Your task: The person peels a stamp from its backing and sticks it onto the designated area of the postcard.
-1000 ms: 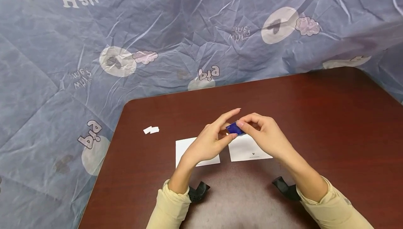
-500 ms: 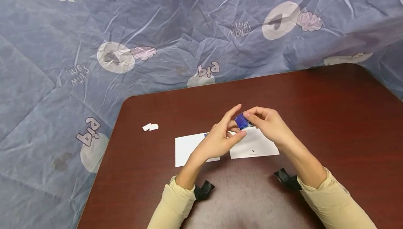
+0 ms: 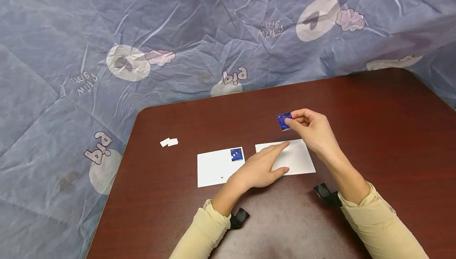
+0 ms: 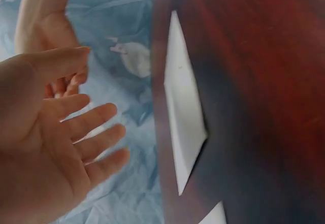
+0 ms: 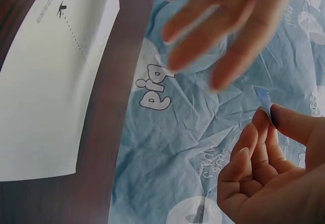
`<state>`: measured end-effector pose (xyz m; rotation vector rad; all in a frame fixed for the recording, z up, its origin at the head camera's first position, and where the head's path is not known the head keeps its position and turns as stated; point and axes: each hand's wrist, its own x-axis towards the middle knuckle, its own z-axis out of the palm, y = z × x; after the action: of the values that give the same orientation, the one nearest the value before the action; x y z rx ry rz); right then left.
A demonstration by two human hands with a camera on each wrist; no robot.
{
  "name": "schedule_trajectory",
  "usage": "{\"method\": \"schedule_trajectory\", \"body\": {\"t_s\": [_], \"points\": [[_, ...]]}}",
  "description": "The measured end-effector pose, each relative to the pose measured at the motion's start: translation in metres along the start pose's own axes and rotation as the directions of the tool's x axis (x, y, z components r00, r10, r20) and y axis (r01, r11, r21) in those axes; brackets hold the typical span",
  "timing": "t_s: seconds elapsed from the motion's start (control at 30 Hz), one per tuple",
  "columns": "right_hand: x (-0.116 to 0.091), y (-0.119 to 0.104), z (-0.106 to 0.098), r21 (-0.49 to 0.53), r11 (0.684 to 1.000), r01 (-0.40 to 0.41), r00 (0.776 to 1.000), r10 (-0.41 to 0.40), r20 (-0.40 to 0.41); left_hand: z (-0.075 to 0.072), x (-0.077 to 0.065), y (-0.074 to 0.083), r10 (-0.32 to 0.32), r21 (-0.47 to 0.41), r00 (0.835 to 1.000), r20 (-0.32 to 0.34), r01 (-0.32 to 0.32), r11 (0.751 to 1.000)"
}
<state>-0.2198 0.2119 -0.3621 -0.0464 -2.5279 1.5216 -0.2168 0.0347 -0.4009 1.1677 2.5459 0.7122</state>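
Note:
My right hand (image 3: pixel 315 130) pinches a small blue stamp (image 3: pixel 283 121) between thumb and forefinger, up beyond the right-hand white envelope (image 3: pixel 303 158). In the right wrist view the stamp (image 5: pixel 262 98) shows nearly edge-on at the fingertips. My left hand (image 3: pixel 261 166) reaches across the left part of that envelope in the head view, fingers extended and thumb spread, holding nothing. The left wrist view shows the left palm (image 4: pixel 56 148) with its fingers apart. To the left lies a second white envelope (image 3: pixel 213 168), with a similar blue stamp (image 3: pixel 236 154) on its upper right corner.
Two small white paper pieces (image 3: pixel 169 142) lie overlapping on the left side of the reddish-brown table (image 3: pixel 160 195). A blue printed cloth (image 3: pixel 196 33) hangs behind the table's far edge. Black straps with mounts (image 3: pixel 239 218) sit on both wrists.
The hands have parted. My right hand has carried the stamp up and to the right, while my left has come away from it and lowered over the right envelope, uncovering the left envelope's stamp.

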Motion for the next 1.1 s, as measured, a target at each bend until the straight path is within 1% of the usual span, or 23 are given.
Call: {"method": "schedule_trajectory", "body": {"t_s": [0.07,0.13,0.2,0.27,0.37,0.47,0.53,0.67,0.8,1.0,1.1], "points": [[0.001,0.001,0.0,-0.001,1.0,0.001,1.0,-0.001,-0.007,0.006,0.001,0.0,-0.029,0.088,0.998,0.059,0.024,0.996],[0.002,0.003,0.0,0.0,1.0,0.001,1.0,-0.001,-0.011,0.011,0.0,0.001,-0.079,0.159,0.99,0.115,0.061,0.985],[0.002,0.004,0.0,-0.002,1.0,0.0,1.0,0.0,-0.012,0.015,0.0,0.001,-0.15,0.225,0.975,0.163,0.112,0.968],[0.003,0.006,0.0,-0.009,1.0,0.001,1.0,-0.001,-0.016,0.018,0.0,0.001,-0.204,0.266,0.959,0.198,0.148,0.953],[0.004,0.007,0.0,-0.021,1.0,-0.004,1.0,0.004,-0.018,0.021,0.0,0.0,-0.25,0.291,0.939,0.237,0.176,0.94],[0.004,0.007,-0.001,-0.032,0.999,-0.01,1.0,0.009,-0.018,0.022,0.0,0.0,-0.271,0.279,0.923,0.272,0.194,0.94],[0.005,0.008,-0.001,-0.039,0.999,-0.012,1.0,0.011,-0.018,0.022,0.0,-0.001,-0.28,0.274,0.917,0.285,0.202,0.94],[0.005,0.008,-0.002,-0.05,0.999,-0.016,1.0,0.015,-0.021,0.023,0.0,0.0,-0.287,0.28,0.912,0.294,0.205,0.938],[0.006,0.008,-0.001,-0.058,0.998,-0.02,0.999,0.019,-0.028,0.023,-0.001,0.0,-0.286,0.291,0.912,0.293,0.2,0.935],[0.008,0.015,-0.003,-0.123,0.991,-0.045,0.997,0.037,-0.065,0.026,-0.001,0.001,-0.294,0.318,0.912,0.285,0.199,0.927],[0.009,0.021,-0.005,-0.145,0.987,-0.062,0.996,0.052,-0.069,0.027,-0.001,0.003,-0.3,0.324,0.911,0.283,0.204,0.924]]}}
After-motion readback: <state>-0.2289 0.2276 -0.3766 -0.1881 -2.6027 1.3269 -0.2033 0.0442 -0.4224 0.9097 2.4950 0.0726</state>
